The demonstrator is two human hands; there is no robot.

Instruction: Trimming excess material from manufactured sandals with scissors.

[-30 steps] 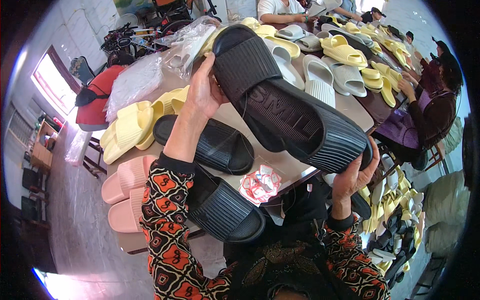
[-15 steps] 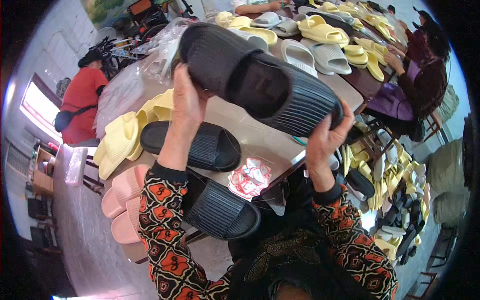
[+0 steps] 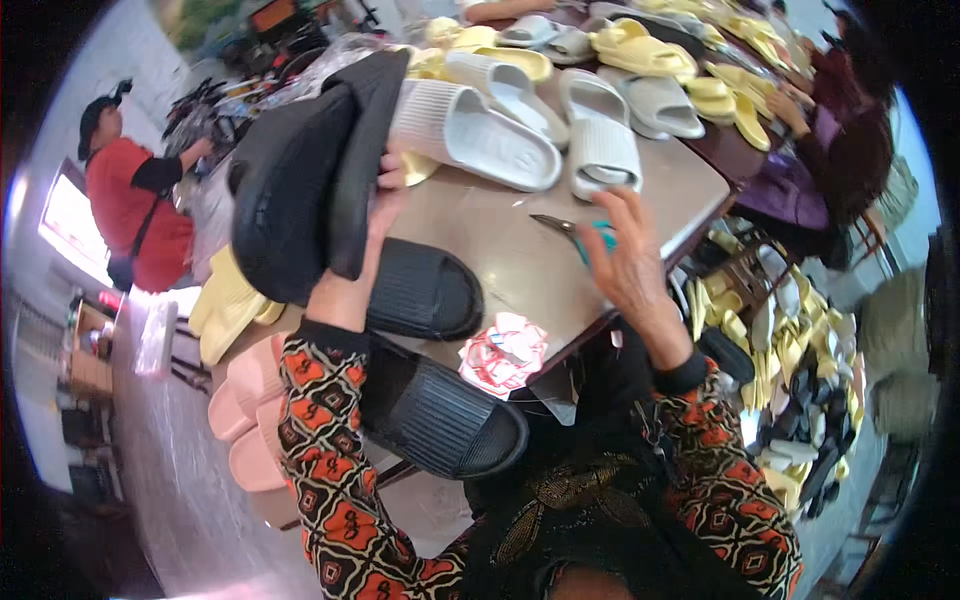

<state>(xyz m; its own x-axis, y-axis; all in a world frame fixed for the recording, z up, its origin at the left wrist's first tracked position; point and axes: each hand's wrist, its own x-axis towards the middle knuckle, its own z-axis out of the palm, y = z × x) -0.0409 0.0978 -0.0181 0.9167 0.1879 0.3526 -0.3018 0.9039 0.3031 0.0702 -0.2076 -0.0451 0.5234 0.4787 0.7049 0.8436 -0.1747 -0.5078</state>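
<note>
A pair of black ribbed slides [image 3: 290, 190] is raised at the left, their soles turned toward me, with my left hand [image 3: 375, 225] closed around them. Several of the left fingers are hidden behind the slides. My right hand [image 3: 632, 262] has its fingers apart over a pair of scissors [image 3: 598, 238] with teal handles and dark blades; whether it touches the handles I cannot tell. Below the raised pair, one black slide [image 3: 425, 290] lies on the table and another [image 3: 450, 418] at its near edge. Beside them sits a heap of red-and-white paper labels [image 3: 503, 354].
Light grey slides [image 3: 480, 140] stand beyond my hands on the table [image 3: 665, 200]. Pink slides [image 3: 258, 450] and yellow slides [image 3: 232, 305] lie at the left. A large heap of slides [image 3: 790, 370] covers the floor at right. People [image 3: 140, 195] are nearby at left and right.
The black pair has swung left and turned sole-toward me, now in my left hand alone. My right hand has let go and come down to the scissors. The person in red has turned.
</note>
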